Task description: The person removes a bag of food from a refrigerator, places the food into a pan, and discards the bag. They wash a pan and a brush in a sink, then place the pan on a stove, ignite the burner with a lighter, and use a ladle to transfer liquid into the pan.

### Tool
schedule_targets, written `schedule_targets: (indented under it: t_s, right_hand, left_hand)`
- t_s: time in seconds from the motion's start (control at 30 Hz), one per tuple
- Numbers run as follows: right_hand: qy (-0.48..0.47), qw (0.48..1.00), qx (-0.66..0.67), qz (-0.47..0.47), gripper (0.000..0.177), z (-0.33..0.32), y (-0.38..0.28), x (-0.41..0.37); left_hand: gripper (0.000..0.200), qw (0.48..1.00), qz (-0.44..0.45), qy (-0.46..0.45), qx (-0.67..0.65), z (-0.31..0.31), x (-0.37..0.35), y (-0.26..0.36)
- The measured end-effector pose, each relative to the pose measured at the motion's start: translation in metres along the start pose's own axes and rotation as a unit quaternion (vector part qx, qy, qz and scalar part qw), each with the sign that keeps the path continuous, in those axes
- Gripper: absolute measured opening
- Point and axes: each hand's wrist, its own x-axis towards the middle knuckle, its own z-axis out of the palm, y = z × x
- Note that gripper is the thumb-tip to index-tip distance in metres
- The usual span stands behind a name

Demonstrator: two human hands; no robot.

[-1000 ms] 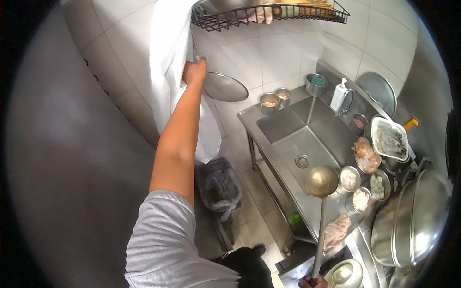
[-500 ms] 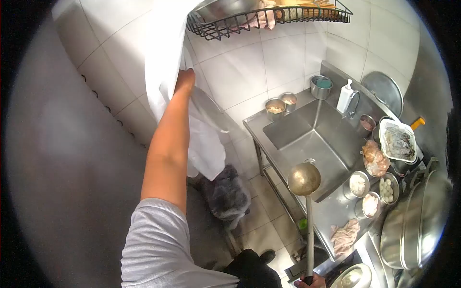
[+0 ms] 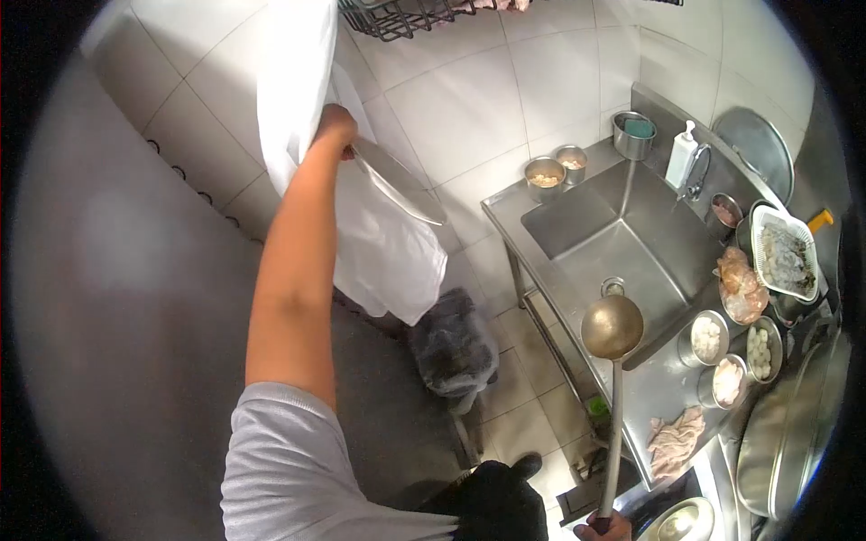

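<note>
My left hand (image 3: 336,131) reaches out beside a hanging white cloth (image 3: 293,90) and is closed on the near end of a pale plate (image 3: 397,185), seen nearly edge-on. Part of the plate and my fingers are hidden behind the hand. At the bottom edge of the view, my right hand (image 3: 609,527) is wrapped round the dark end of a ladle (image 3: 613,329). The ladle's long handle points away from me, its round bowl over the near edge of the steel sink (image 3: 577,257).
Prep cups (image 3: 707,337) with pale food, a folded cloth (image 3: 677,442) and a white basket (image 3: 787,252) sit right of the sink. A soap bottle (image 3: 682,155) stands behind it. A bagged bin (image 3: 456,347) is on the floor; a wire rack (image 3: 406,20) hangs above.
The view has shifted, so the sink and ladle appear further right. My left hand has moved up slightly, and more of the plate shows. My right hand still grips the ladle.
</note>
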Motion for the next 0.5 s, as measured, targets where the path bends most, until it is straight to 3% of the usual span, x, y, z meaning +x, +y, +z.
schedule_targets:
  t_s: [0.1,0.2,0.27,0.3,0.37,0.4,0.47,0.5]
  right_hand:
    - [-0.001,1.0,-0.003,0.026,0.016,0.001,-0.013,0.002]
    - [-0.01,0.999,-0.017,0.035,0.016,0.0,-0.024,0.004]
    - [-0.017,0.999,-0.027,0.035,0.016,-0.001,-0.026,0.006]
    - [-0.02,0.999,-0.019,0.033,0.017,-0.002,-0.025,0.008]
    - [-0.024,0.999,-0.009,0.03,0.018,-0.001,-0.022,0.01]
    - [-0.024,0.999,0.005,0.032,0.019,-0.001,-0.021,0.011]
    - [-0.024,0.999,0.02,0.035,0.02,-0.001,-0.022,0.013]
    - [-0.023,0.999,0.013,0.045,0.021,-0.002,-0.024,0.013]
  left_hand:
    - [0.017,0.998,0.04,-0.01,0.04,0.001,0.026,-0.027]
    - [0.027,0.996,0.042,0.068,-0.037,-0.022,-0.007,-0.025]
    - [0.036,0.927,0.034,0.111,-0.358,-0.026,-0.039,-0.016]
    - [0.036,0.928,0.034,0.111,-0.355,-0.024,-0.051,-0.011]
    - [0.018,0.793,0.047,0.0,-0.607,-0.022,-0.068,-0.003]
    - [0.018,0.794,0.048,0.001,-0.606,-0.019,-0.06,-0.004]
    - [0.017,0.692,0.018,-0.043,-0.721,-0.016,-0.05,-0.004]
    - [0.017,0.694,0.017,-0.044,-0.719,-0.02,-0.053,-0.004]
